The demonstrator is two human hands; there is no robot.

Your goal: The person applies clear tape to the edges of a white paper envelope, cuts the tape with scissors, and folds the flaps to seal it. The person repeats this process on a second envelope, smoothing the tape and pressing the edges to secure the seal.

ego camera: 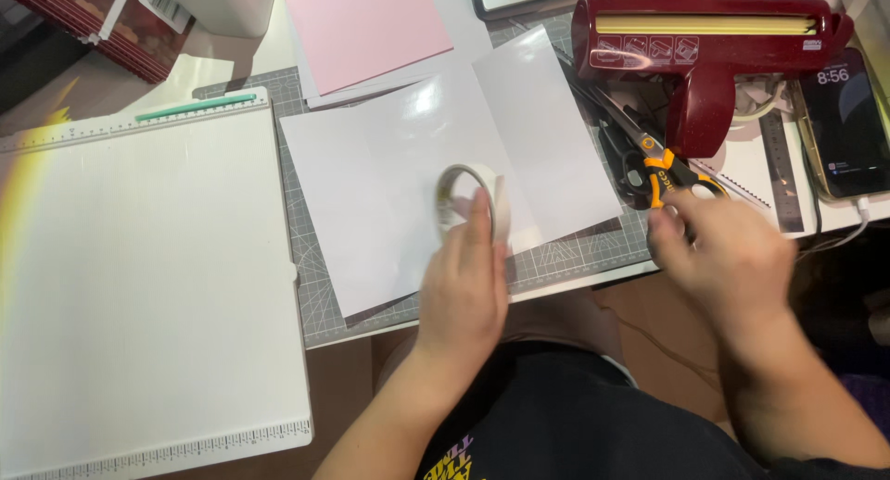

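Head view: your left hand (466, 281) is gripping the tape roll (473, 202) upright on the white sheet (389, 193), while your right hand (728, 253), blurred, is seemingly closing on the orange-handled scissors (660, 170) on the table (593, 253).
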